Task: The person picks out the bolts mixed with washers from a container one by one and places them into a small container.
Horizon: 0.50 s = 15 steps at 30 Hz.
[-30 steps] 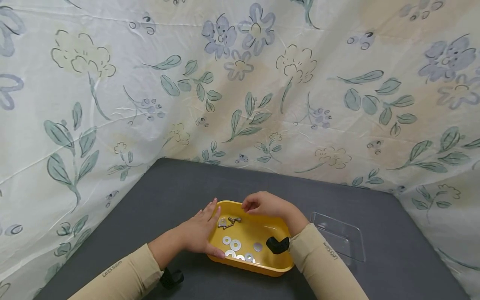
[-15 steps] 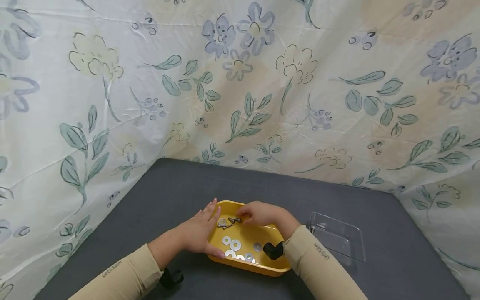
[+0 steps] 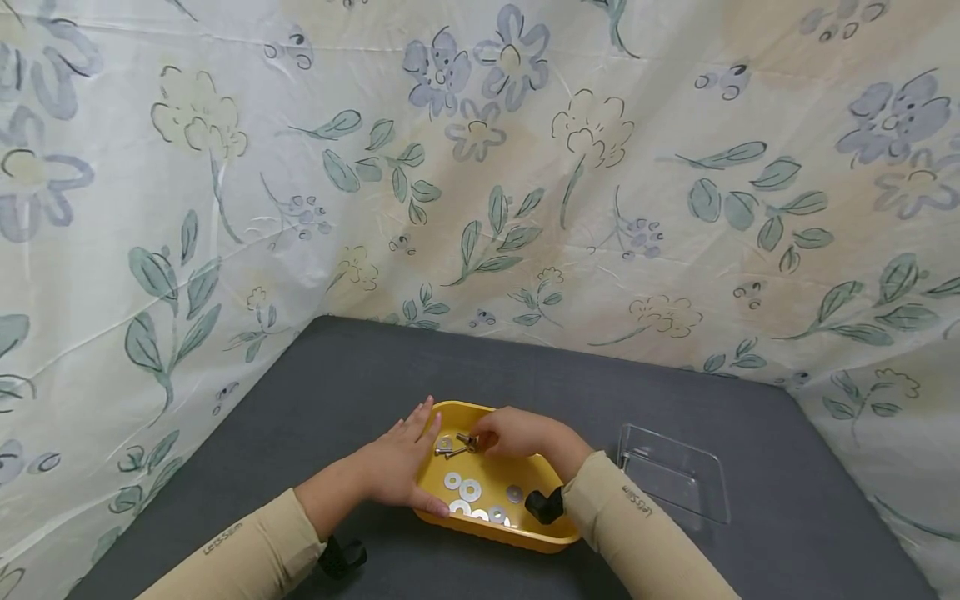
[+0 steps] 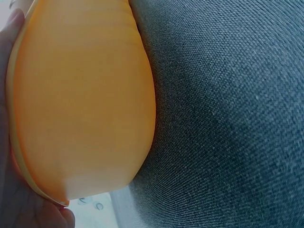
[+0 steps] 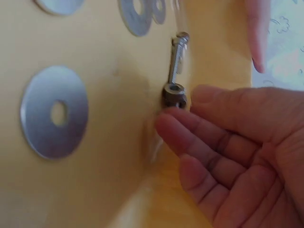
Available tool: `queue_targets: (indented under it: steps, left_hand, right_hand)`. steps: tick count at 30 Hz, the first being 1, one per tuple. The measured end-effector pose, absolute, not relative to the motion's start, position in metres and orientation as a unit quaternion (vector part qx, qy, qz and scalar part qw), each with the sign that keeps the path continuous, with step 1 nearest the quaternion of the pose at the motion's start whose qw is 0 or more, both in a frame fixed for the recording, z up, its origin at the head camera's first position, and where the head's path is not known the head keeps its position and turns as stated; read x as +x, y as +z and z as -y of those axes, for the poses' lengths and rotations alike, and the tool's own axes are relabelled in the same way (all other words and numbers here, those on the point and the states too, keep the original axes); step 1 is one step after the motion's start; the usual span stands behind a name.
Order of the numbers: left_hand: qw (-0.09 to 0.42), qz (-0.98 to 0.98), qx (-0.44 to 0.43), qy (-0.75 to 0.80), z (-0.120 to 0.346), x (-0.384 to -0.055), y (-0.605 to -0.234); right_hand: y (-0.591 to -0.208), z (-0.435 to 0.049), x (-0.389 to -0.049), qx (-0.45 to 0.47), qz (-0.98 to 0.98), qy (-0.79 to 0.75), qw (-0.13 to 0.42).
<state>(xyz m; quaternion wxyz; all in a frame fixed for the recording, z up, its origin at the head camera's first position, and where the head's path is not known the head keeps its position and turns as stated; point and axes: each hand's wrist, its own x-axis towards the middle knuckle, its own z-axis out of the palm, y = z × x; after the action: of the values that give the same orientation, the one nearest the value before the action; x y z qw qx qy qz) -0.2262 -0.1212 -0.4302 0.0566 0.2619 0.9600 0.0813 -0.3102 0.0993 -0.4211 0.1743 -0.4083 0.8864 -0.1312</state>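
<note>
My left hand [image 3: 397,462] rests on the left end of a yellow tray [image 3: 536,542], fingers straight and spread along the rim, thumb over the front edge. Its outer wall [image 4: 85,104] fills much of the left wrist view. Inside the tray, my right hand [image 3: 517,432] has thumb and fingertips curled together at a small pile of metal bolts [image 3: 456,452]. The right wrist view has the fingertips pinching at the socket head of a bolt [image 5: 174,94]; its shank is mostly hidden. Several flat washers [image 3: 470,490] lie in the tray, one large washer [image 5: 54,112] closest to the wrist camera.
A clear plastic box [image 3: 675,475] stands right of the tray, close to the right forearm. Both lie on a dark grey tabletop [image 3: 360,367]. Floral cloth [image 3: 480,233] hangs behind and along the sides of the table.
My right hand has come down from above the tray's back rim to the bolts, and the bolts have shifted slightly. The left hand has stayed in place.
</note>
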Motion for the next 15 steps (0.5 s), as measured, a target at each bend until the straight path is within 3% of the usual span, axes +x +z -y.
queue_targets:
  steps: [6, 15]
  left_hand:
    - [0.057, -0.961, 0.26, 0.076, 0.1214, -0.227, -0.4322]
    - [0.058, -0.96, 0.26, 0.081, 0.1213, -0.2273, -0.4324]
  right_hand:
    - [-0.4253, -0.0938, -0.3082, -0.399, -0.898, -0.11, 0.147]
    - [-0.4261, -0.092, -0.3057, -0.385, -0.904, -0.109, 0.151]
